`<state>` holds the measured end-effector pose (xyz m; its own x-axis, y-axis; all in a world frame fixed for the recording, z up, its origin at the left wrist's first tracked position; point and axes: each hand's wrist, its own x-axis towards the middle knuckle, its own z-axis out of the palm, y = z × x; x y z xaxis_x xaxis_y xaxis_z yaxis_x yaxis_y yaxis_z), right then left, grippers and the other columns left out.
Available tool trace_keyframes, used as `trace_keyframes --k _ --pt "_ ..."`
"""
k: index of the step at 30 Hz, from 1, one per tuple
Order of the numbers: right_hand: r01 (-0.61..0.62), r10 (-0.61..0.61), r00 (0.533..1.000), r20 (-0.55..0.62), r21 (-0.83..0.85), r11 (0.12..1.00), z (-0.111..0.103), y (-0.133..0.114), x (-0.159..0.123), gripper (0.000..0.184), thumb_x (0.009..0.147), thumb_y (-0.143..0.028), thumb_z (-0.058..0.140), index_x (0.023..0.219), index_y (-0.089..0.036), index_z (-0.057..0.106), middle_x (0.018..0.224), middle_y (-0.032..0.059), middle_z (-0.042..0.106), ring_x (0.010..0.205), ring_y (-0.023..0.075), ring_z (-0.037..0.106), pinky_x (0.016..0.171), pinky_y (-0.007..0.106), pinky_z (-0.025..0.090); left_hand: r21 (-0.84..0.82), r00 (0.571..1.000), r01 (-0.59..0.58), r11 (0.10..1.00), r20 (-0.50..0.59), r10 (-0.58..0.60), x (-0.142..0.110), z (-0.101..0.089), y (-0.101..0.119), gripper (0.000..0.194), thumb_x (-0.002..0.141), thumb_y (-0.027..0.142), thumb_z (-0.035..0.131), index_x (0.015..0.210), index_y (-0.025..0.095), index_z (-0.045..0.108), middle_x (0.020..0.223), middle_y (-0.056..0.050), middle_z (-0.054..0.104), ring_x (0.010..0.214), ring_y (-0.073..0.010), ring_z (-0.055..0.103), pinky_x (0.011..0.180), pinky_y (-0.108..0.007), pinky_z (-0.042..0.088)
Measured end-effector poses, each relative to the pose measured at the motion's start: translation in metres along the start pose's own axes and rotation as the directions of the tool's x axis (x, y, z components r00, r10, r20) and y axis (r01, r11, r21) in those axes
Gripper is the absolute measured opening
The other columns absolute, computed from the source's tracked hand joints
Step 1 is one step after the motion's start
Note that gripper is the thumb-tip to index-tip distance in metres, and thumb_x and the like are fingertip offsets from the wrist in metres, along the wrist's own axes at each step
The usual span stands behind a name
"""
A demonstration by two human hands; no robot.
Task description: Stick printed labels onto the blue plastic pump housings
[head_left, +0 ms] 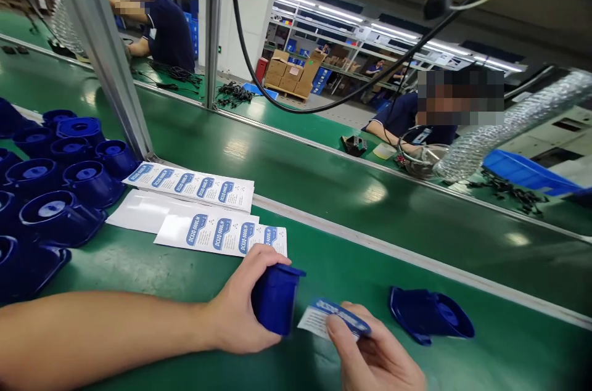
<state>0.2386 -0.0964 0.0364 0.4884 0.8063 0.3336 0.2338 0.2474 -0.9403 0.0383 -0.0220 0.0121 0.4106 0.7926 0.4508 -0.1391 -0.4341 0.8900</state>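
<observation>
Head view: label sheets beside blue parts read “5000L/H”. Left hand grips another blue part; right hand pinches a label.

blue plastic part held near a loose printed label

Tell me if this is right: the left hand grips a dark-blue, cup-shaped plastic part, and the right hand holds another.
Wrong about the right hand: in the head view it holds a blue-and-white printed label. The left hand does grip the dark-blue part.
</observation>
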Motion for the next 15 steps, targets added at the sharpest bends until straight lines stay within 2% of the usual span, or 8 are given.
trace_keyframes --k 3,5,8,12,15 --pt "-0.245 0.239 0.965 0.110 0.053 0.968 0.009 0.005 -0.006 0.024 0.073 -0.036 0.099 0.070 -0.018 0.082 0.070 0.0071 0.074 0.060 0.0215 0.069 0.054 0.030 0.062 -0.005 0.998 0.053 0.999 0.016 -0.053 -0.002 0.001 0.000 0.088 0.062 0.002 0.078 0.141 0.031 0.052 0.131 -0.008 0.051 0.124 -0.0312 0.057 0.109 -0.048 0.050" --pt "-0.319 0.310 0.942 0.129 0.062 0.946 0.013 0.004 -0.009 0.027 0.073 -0.038 0.099 0.067 -0.018 0.081 0.068 0.0053 0.072 0.058 0.0189 0.067 0.053 0.026 0.061 -0.009 0.997 0.076 0.997 0.022 -0.075 -0.002 0.000 0.000 0.086 0.064 0.003 0.079 0.141 0.031 0.051 0.131 -0.008 0.051 0.124 -0.0310 0.057 0.108 -0.047 0.051" --pt "-0.353 0.345 0.932 0.113 0.060 0.934 0.016 0.003 -0.013 0.029 0.074 -0.039 0.098 0.065 -0.019 0.079 0.066 0.0031 0.069 0.057 0.0161 0.064 0.051 0.022 0.058 -0.021 0.992 0.119 0.993 0.032 -0.119 -0.001 -0.001 -0.001 0.087 0.064 0.003 0.082 0.140 0.032 0.051 0.133 -0.008 0.051 0.124 -0.0304 0.057 0.108 -0.047 0.051" --pt "-0.352 0.343 0.927 0.151 0.035 0.936 0.019 0.005 -0.014 0.028 0.073 -0.038 0.098 0.065 -0.019 0.079 0.064 0.0036 0.069 0.054 0.0165 0.063 0.048 0.023 0.056 -0.024 0.988 0.148 0.989 0.042 -0.147 0.000 0.000 -0.001 0.091 0.061 -0.001 0.081 0.140 0.033 0.051 0.133 -0.007 0.050 0.123 -0.0296 0.058 0.109 -0.046 0.051" --pt "-0.368 0.365 0.927 0.087 0.028 0.929 0.024 0.003 -0.015 0.033 0.072 -0.043 0.099 0.063 -0.019 0.077 0.065 0.0020 0.067 0.056 0.0146 0.060 0.051 0.020 0.053 -0.017 0.989 0.145 0.989 0.036 -0.144 0.001 -0.001 0.001 0.090 0.062 0.000 0.081 0.140 0.033 0.051 0.131 -0.007 0.051 0.122 -0.0290 0.058 0.107 -0.046 0.051"
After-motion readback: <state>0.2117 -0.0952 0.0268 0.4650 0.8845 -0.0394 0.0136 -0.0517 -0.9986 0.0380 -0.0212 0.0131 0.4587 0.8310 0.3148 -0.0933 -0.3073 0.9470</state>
